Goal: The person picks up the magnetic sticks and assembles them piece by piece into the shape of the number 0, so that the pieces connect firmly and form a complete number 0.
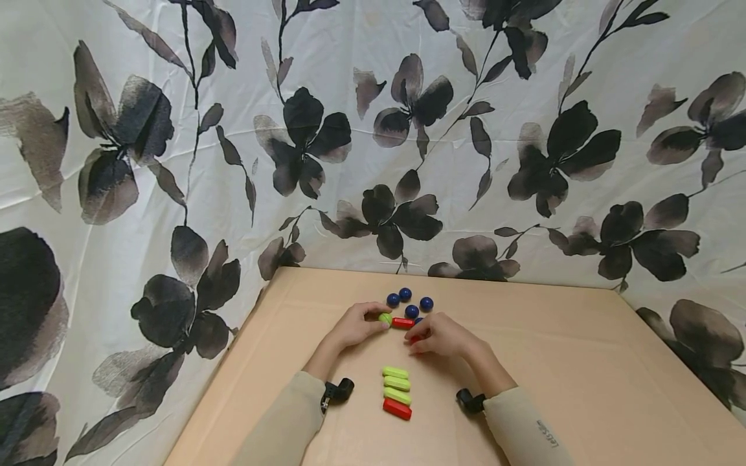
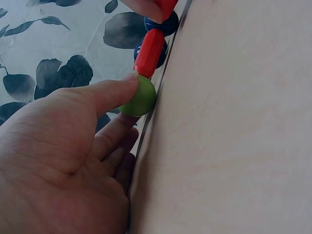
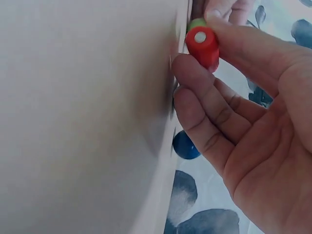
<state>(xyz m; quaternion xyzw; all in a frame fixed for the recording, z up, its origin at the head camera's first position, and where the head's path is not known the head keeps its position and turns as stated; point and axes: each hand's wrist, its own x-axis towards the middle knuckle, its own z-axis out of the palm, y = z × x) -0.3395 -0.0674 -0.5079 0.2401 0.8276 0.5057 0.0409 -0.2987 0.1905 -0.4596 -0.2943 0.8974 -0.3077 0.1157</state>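
Observation:
My left hand [image 1: 357,325] pinches a green ball [image 2: 140,97] between thumb and fingers. A red magnetic rod [image 2: 149,53] lies with one end against that ball. At the rod's other end sits a blue ball [image 2: 168,24], mostly hidden by my right hand in the head view. Between thumb and fingertips, my right hand [image 1: 445,335] holds a second red magnetic rod [image 3: 204,48]; its end with a silvery round tip faces the right wrist camera. Whether this second rod touches the blue ball I cannot tell.
Several loose blue balls [image 1: 411,311] lie just beyond my hands. Nearer, between my forearms, three yellow-green rods [image 1: 397,383] and a red rod [image 1: 397,409] lie in a column on the tan table [image 1: 559,362]. A flowered cloth [image 1: 361,168] hangs behind the table.

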